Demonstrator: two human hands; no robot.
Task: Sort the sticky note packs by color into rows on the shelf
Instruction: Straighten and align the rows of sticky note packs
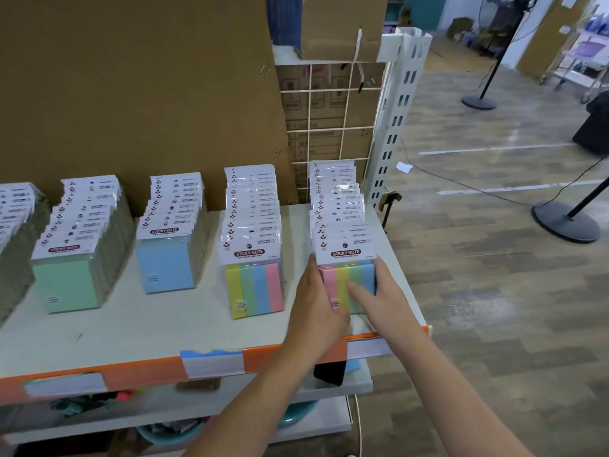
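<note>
Through the head camera I see the shelf [158, 324] carrying rows of sticky note packs: a green row [69, 282], a blue row [164, 268], a striped row [255, 285], and a second striped row at the right end, just beside the shelf's right edge. Both hands are on the front pack [354, 275] of that last row. My left hand [316, 301] lies against the pack's left side, its fingers straight and pressing. My right hand [379, 291] wraps the right side, thumb laid across the pack's face, so those fingers are holding the pack.

The danger I judge from here is the edge. The row stands upright and leaning, with nothing on its right, so a push from the left hand that is stronger than the right hand's hold could tip packs off the shelf. The glossy wrappers look slippery, so a loose squeeze may let the front pack slide down and fan the row.
</note>
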